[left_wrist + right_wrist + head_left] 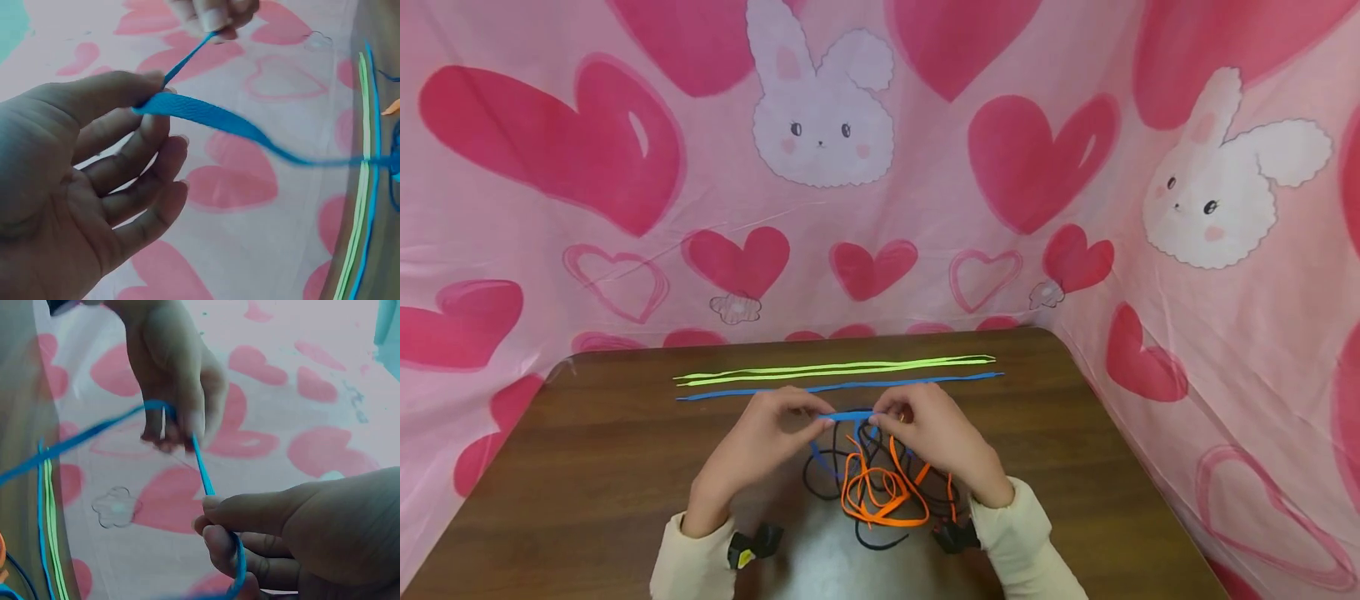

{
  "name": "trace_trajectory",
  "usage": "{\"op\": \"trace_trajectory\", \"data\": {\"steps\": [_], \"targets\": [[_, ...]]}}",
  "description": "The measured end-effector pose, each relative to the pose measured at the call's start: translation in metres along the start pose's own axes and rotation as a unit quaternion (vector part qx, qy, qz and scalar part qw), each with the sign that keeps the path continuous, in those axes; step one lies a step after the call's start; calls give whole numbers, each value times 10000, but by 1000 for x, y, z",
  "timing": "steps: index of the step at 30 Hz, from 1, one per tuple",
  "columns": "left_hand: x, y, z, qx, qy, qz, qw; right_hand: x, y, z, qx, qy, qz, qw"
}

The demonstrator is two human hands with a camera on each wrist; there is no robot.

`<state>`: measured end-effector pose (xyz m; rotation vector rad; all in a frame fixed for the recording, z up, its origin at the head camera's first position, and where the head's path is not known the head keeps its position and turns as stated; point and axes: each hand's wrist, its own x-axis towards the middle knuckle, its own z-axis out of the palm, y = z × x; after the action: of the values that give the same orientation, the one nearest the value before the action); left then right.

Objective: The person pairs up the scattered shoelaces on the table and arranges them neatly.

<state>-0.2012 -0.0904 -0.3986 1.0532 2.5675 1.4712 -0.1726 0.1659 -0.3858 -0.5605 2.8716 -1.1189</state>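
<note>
A flat blue shoelace (852, 416) stretches between my two hands above the table. Thumb and forefinger of my left hand (760, 437) pinch one end of the stretch, while its other fingers hang loose in the left wrist view. My right hand (936, 433) pinches the lace a short way along. From the left fingers the blue lace (212, 119) droops toward the table. Below the hands lies a loose tangle of orange shoelace (887, 508) and dark shoelace (820, 493), with more blue strands among them.
Behind the hands, two yellow-green laces (842, 367) and one straight blue lace (722, 393) lie side by side across the brown table (587, 483). A pink cloth with hearts and rabbits (925, 208) hangs behind and to the sides.
</note>
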Motion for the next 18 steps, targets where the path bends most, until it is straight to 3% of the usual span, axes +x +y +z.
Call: {"op": "trace_trajectory", "data": {"steps": [3,9,14,18], "targets": [[-3,2,-4,-133,107,41,9998,0,5,-8,13,187,32,9998],[-5,4,-7,-255,6,77,9996,-4,12,-23,11,521,50,9986],[-7,6,-10,-123,-29,133,9998,-8,18,-34,-3,946,180,9954],[-9,6,-14,-2,126,56,9999,-10,25,-42,-90,1371,303,9901]]}}
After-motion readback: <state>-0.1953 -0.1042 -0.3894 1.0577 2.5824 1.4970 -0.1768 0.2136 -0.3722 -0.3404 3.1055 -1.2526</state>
